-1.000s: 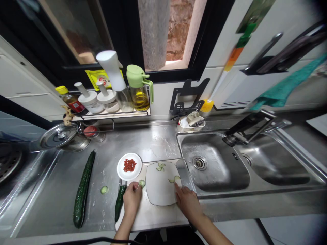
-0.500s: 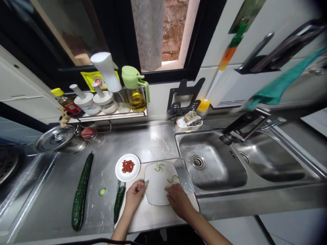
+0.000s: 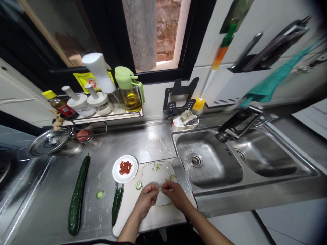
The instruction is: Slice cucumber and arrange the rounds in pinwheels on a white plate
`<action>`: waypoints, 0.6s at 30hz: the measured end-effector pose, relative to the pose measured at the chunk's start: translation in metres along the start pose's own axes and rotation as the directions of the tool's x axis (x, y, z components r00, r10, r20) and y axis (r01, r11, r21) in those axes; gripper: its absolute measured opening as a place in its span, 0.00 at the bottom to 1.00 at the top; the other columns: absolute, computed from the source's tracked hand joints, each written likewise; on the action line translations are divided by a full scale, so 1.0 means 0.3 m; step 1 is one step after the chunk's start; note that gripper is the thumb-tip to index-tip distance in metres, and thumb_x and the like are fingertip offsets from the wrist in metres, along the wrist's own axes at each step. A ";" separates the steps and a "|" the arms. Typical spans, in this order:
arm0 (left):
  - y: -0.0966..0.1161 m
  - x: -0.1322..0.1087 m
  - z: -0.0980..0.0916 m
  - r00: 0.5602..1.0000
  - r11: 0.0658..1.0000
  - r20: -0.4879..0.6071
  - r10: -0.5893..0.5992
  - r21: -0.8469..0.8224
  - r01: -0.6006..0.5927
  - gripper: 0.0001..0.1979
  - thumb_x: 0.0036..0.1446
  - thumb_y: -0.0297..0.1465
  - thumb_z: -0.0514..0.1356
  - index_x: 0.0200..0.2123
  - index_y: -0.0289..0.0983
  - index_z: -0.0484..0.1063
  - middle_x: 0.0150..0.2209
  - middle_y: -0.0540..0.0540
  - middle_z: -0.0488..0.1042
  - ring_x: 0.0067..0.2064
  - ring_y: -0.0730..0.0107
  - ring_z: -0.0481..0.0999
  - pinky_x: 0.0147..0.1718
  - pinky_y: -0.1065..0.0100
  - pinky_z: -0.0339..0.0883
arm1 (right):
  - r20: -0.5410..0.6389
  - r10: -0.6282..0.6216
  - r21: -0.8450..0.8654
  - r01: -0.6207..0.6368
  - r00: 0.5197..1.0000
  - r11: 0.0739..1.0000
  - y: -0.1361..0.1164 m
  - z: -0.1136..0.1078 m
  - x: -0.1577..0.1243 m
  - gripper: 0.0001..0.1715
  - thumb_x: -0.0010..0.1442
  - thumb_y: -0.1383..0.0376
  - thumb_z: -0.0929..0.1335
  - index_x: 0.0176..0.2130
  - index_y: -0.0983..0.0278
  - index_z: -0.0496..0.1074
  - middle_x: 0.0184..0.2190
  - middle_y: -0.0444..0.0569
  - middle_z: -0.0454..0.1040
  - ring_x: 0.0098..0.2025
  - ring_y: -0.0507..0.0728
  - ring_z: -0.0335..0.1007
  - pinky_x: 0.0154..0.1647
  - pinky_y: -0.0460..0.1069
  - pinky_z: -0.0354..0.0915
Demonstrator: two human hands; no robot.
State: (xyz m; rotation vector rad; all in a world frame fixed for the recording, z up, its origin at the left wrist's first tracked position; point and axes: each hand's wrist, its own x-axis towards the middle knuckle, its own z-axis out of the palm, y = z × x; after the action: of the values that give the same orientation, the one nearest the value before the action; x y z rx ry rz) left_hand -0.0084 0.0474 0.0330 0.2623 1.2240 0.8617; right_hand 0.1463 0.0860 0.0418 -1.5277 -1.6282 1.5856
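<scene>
Between the fingertips of my left hand point(image 3: 146, 201) and my right hand point(image 3: 177, 196) is a small thin cucumber slice point(image 3: 160, 189). Both hands are closed in a pinch on it, low over a white, dark-rimmed squarish plate point(image 3: 148, 172). Curved cucumber slices point(image 3: 156, 167) lie in a swirl at the plate's far side. More slices point(image 3: 173, 178) sit at its right, partly behind my right hand. The plate stands on a pale cutting board point(image 3: 133, 217). A round cucumber slice point(image 3: 138, 185) rests on the board, left of the plate.
A round white plate point(image 3: 114, 173) of chopped red bits stands behind the board. A dark green cucumber piece point(image 3: 117, 206) lies at the board's left edge. Further left are a cucumber slice point(image 3: 99, 194) and a long whole cucumber point(image 3: 78, 197). A double sink point(image 3: 206, 153) is at right.
My right hand has left the plate's right side, and my left hand has moved right to meet it. Both now pinch one slice. A round slice now shows on the board. The view has shifted slightly.
</scene>
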 end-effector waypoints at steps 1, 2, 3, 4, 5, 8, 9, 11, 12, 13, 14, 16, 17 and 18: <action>-0.001 0.000 0.006 0.999 0.998 0.005 -0.042 -0.047 0.042 0.16 0.35 0.33 0.67 0.28 0.36 0.66 0.19 0.57 0.63 0.19 0.85 0.58 0.20 0.77 0.43 | 0.002 -0.001 -0.020 0.001 1.000 1.000 -0.002 -0.004 -0.006 0.08 0.49 0.62 0.65 0.28 0.63 0.72 0.27 0.45 0.74 0.32 0.54 0.68 0.33 0.47 0.61; -0.003 0.000 0.011 0.997 0.993 0.014 -0.074 -0.087 0.075 0.16 0.35 0.32 0.67 0.28 0.36 0.66 0.21 0.56 0.65 0.20 0.85 0.60 0.20 0.77 0.45 | 0.005 -0.002 -0.034 0.003 1.000 0.999 -0.005 -0.007 -0.011 0.08 0.49 0.62 0.65 0.27 0.63 0.72 0.26 0.44 0.74 0.32 0.54 0.68 0.32 0.47 0.61; -0.004 0.003 0.016 0.995 0.989 0.025 -0.094 -0.113 0.096 0.16 0.35 0.32 0.67 0.29 0.35 0.66 0.22 0.54 0.68 0.21 0.84 0.63 0.21 0.77 0.47 | 0.007 -0.004 -0.042 0.005 1.000 0.999 -0.009 -0.012 -0.016 0.08 0.50 0.62 0.65 0.27 0.62 0.72 0.26 0.44 0.74 0.31 0.54 0.68 0.32 0.47 0.61; -0.005 0.007 0.020 0.994 0.986 0.033 -0.105 -0.129 0.109 0.16 0.36 0.32 0.66 0.29 0.35 0.66 0.24 0.52 0.70 0.22 0.83 0.65 0.21 0.77 0.49 | 0.004 -0.007 -0.045 0.007 1.000 0.999 -0.012 -0.016 -0.021 0.08 0.50 0.61 0.65 0.27 0.62 0.72 0.26 0.44 0.74 0.31 0.54 0.68 0.32 0.47 0.60; -0.007 0.012 0.024 0.993 0.984 0.036 -0.110 -0.135 0.114 0.15 0.37 0.33 0.66 0.29 0.34 0.67 0.25 0.51 0.71 0.23 0.82 0.66 0.22 0.77 0.50 | -0.001 -0.008 -0.046 0.008 1.000 0.999 -0.016 -0.021 -0.025 0.08 0.50 0.61 0.65 0.27 0.62 0.72 0.26 0.44 0.74 0.31 0.54 0.68 0.32 0.47 0.60; -0.013 0.036 0.034 0.996 0.989 0.002 -0.091 -0.115 0.090 0.16 0.39 0.37 0.66 0.28 0.33 0.68 0.25 0.49 0.71 0.23 0.81 0.67 0.21 0.76 0.51 | -0.024 -0.012 -0.055 0.010 1.000 0.998 -0.022 -0.037 -0.035 0.08 0.50 0.62 0.65 0.28 0.62 0.72 0.27 0.45 0.74 0.31 0.54 0.68 0.31 0.47 0.60; -0.016 0.044 0.038 0.997 0.993 -0.010 -0.073 -0.098 0.072 0.17 0.39 0.39 0.66 0.27 0.33 0.67 0.24 0.49 0.70 0.23 0.81 0.66 0.21 0.76 0.50 | -0.030 -0.010 -0.064 0.008 1.000 0.998 -0.022 -0.042 -0.038 0.08 0.49 0.62 0.64 0.29 0.62 0.72 0.27 0.45 0.73 0.31 0.54 0.68 0.31 0.47 0.60; -0.020 0.060 0.046 0.999 0.998 -0.021 -0.031 -0.051 0.030 0.19 0.37 0.41 0.67 0.25 0.33 0.67 0.20 0.52 0.67 0.21 0.82 0.63 0.20 0.76 0.47 | -0.056 -0.001 -0.082 -0.004 0.998 0.997 -0.019 -0.050 -0.042 0.08 0.49 0.63 0.64 0.31 0.62 0.71 0.25 0.43 0.72 0.30 0.53 0.67 0.30 0.47 0.60; -0.021 0.066 0.051 1.000 1.000 -0.020 -0.013 -0.026 0.013 0.19 0.36 0.41 0.68 0.25 0.33 0.67 0.19 0.53 0.66 0.20 0.83 0.61 0.20 0.76 0.45 | -0.076 0.003 -0.088 -0.009 0.997 0.996 -0.015 -0.053 -0.043 0.09 0.48 0.64 0.64 0.32 0.61 0.70 0.24 0.42 0.70 0.29 0.53 0.66 0.30 0.46 0.60; -0.021 0.072 0.056 1.000 1.000 -0.020 0.003 -0.006 -0.003 0.19 0.35 0.41 0.68 0.25 0.33 0.67 0.18 0.54 0.64 0.20 0.83 0.60 0.19 0.76 0.44 | -0.097 0.003 -0.093 -0.012 0.995 0.996 -0.010 -0.055 -0.044 0.09 0.48 0.65 0.64 0.33 0.61 0.69 0.24 0.41 0.69 0.28 0.53 0.66 0.29 0.46 0.59; -0.020 0.077 0.062 1.000 1.000 -0.025 0.017 0.010 -0.017 0.20 0.34 0.40 0.69 0.26 0.33 0.67 0.17 0.55 0.63 0.20 0.83 0.59 0.19 0.76 0.43 | -0.116 -0.002 -0.097 -0.009 0.993 0.995 -0.004 -0.058 -0.045 0.08 0.48 0.65 0.64 0.32 0.61 0.68 0.23 0.40 0.68 0.28 0.52 0.65 0.29 0.46 0.59; -0.014 0.086 0.072 0.998 0.999 -0.040 0.039 0.038 -0.038 0.21 0.33 0.39 0.69 0.30 0.34 0.69 0.17 0.57 0.62 0.20 0.82 0.60 0.20 0.76 0.43 | -0.129 -0.026 -0.110 0.012 0.991 0.994 0.010 -0.062 -0.046 0.05 0.48 0.65 0.63 0.30 0.61 0.67 0.23 0.40 0.68 0.28 0.52 0.64 0.29 0.46 0.59; -0.010 0.090 0.076 0.998 0.997 -0.041 0.048 0.054 -0.045 0.21 0.33 0.38 0.69 0.32 0.34 0.70 0.17 0.57 0.62 0.20 0.82 0.60 0.20 0.76 0.44 | -0.124 -0.041 -0.119 0.026 0.991 0.993 0.018 -0.064 -0.047 0.05 0.49 0.65 0.63 0.29 0.61 0.67 0.23 0.41 0.69 0.28 0.52 0.64 0.29 0.46 0.59; -0.006 0.095 0.080 0.998 0.996 -0.036 0.053 0.075 -0.050 0.22 0.34 0.38 0.68 0.34 0.34 0.71 0.18 0.57 0.62 0.20 0.82 0.60 0.20 0.75 0.44 | -0.118 -0.054 -0.127 0.038 0.992 0.991 0.027 -0.067 -0.047 0.05 0.49 0.65 0.62 0.28 0.61 0.68 0.24 0.41 0.69 0.28 0.52 0.64 0.29 0.46 0.59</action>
State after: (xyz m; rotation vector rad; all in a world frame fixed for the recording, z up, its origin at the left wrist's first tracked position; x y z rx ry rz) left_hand 0.0160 0.0724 0.0201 0.3396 1.2912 0.8705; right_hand 0.1713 0.0808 0.0459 -1.6035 -1.7092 1.3617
